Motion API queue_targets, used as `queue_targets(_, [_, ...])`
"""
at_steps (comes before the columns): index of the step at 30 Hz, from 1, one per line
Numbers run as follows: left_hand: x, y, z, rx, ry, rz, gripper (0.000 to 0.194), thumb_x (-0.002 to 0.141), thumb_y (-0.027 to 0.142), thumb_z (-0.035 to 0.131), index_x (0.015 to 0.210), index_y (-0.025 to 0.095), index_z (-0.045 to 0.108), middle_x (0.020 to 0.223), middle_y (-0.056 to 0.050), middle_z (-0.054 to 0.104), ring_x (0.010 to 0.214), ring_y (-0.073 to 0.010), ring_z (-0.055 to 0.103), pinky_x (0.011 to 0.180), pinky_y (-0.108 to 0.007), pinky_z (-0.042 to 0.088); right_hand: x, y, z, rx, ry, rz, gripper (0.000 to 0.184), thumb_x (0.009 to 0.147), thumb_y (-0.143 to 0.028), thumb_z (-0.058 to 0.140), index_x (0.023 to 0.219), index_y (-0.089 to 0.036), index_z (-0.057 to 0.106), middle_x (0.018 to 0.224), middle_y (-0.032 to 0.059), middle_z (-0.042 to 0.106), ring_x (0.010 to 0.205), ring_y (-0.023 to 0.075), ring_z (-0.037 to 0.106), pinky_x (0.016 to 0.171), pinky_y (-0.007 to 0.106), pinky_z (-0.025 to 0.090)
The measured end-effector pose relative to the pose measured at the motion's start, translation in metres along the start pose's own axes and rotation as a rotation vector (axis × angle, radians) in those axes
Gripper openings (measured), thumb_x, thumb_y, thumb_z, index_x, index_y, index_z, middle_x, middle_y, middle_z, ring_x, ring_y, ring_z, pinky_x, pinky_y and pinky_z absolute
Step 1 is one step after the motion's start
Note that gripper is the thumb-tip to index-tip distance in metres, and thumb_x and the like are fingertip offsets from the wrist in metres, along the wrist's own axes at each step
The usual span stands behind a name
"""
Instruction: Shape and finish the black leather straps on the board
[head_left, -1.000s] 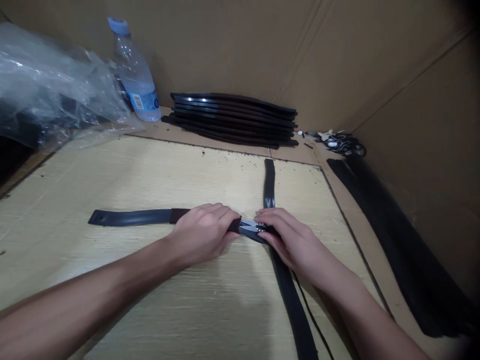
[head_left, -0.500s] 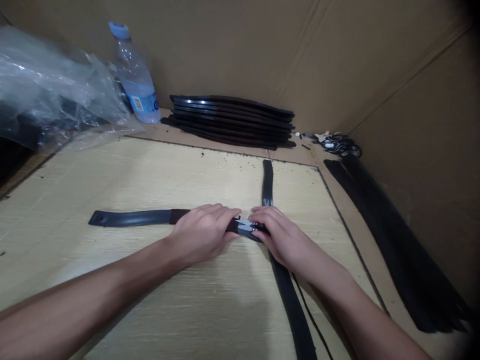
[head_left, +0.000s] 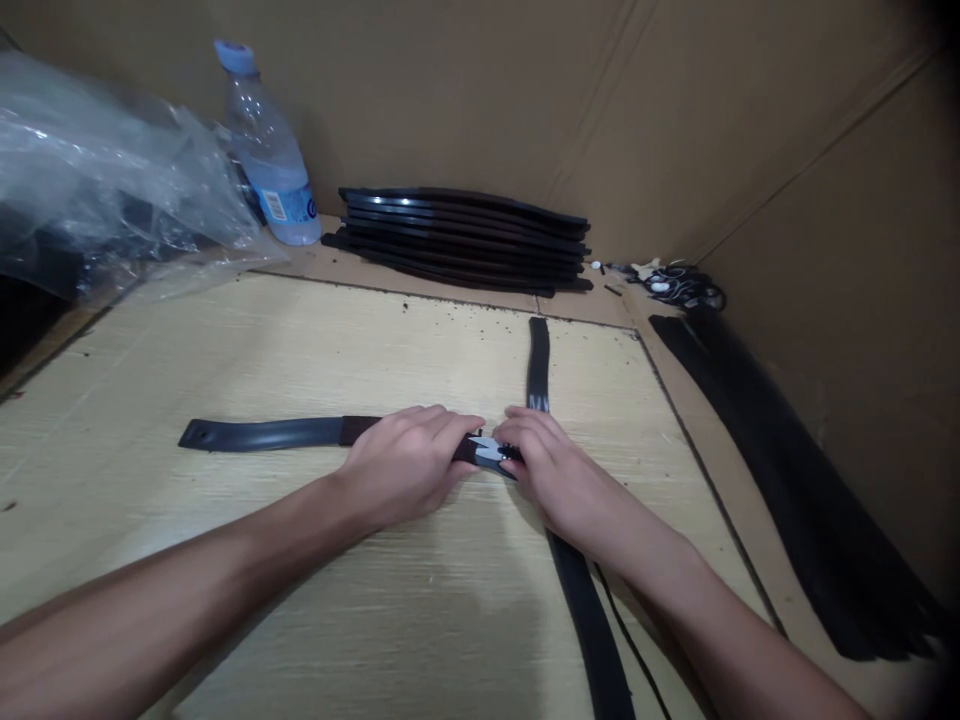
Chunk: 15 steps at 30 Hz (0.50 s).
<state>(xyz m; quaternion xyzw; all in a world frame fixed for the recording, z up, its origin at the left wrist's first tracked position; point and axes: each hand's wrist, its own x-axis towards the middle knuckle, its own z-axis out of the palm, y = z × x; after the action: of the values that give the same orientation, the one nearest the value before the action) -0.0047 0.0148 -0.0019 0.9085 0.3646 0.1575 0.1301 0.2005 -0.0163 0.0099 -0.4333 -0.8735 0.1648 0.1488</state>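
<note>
A strap (head_left: 274, 434) lies on the tabletop (head_left: 360, 620), left of another strap (head_left: 589, 620); behind them sits a stack of straps (head_left: 465, 242), with a bottle (head_left: 274, 165), then a plastic bag (head_left: 112, 180), to its left.

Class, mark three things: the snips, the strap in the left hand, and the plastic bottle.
Snips (head_left: 491, 443): head view, on the pale blades.
Strap (head_left: 270, 434): head view, on its smooth dark-grey stretch.
Plastic bottle (head_left: 270, 145): head view, on its clear body.
</note>
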Motion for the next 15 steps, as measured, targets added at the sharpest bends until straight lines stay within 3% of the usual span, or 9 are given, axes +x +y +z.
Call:
queue_targets(10, [-0.0005, -0.0018, 0.0019, -0.007, 0.007, 0.014, 0.039, 0.086, 0.039, 0.047, 0.115, 0.014, 0.053, 0.102, -0.010, 0.064, 0.089, -0.0229, 0.060, 0.077, -0.038, 0.049, 0.0003, 0.0007, 0.0030, -0.032, 0.002, -0.001, 0.019, 0.092, -0.015, 0.038, 0.109, -0.017, 0.047, 0.110, 0.0114, 0.054, 0.124, 0.0281, 0.037, 0.100, 0.051, 0.040])
queue_targets(15, [0.0001, -0.0019, 0.0022, -0.008, 0.012, 0.016, 0.038, 0.085, 0.037, 0.049, 0.114, 0.013, 0.053, 0.101, -0.011, 0.065, 0.089, -0.0231, 0.060, 0.078, -0.038, 0.049, -0.0028, -0.0018, 0.0032, 0.032, 0.047, 0.030, 0.019, 0.092, -0.016, 0.038, 0.108, -0.019, 0.047, 0.110, 0.0116, 0.055, 0.117, 0.0263, 0.045, 0.094, 0.050, 0.045])
